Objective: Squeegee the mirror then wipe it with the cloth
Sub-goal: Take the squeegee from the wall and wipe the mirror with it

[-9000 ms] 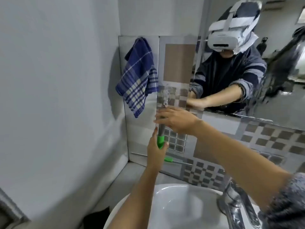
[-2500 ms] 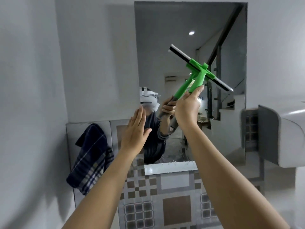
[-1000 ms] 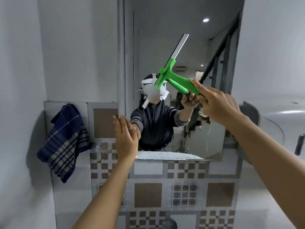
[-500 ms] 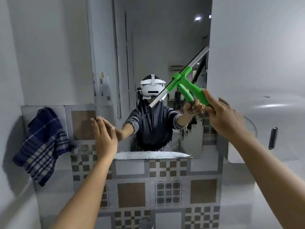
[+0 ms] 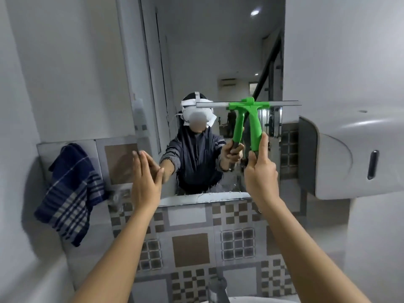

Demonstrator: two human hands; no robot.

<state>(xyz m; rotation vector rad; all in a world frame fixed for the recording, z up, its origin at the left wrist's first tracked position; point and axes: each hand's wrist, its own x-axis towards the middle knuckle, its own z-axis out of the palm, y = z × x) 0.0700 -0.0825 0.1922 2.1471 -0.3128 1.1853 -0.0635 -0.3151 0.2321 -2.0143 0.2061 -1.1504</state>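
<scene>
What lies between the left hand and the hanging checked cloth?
Head view: only tiled wall, a brown-centred tile, lies between the open left hand and the blue checked cloth. The right hand grips the squeegee, farther right.

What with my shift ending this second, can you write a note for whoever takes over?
Left hand: open, flat against the mirror's left edge.
Right hand: holds the squeegee by its green grip, blade level on the glass about halfway up.
Cloth: hangs on the wall at left, untouched.
Done: neither step finished; what look like droplets line the bottom edge.
Left: finish the strokes, then wipe with the cloth.
</scene>
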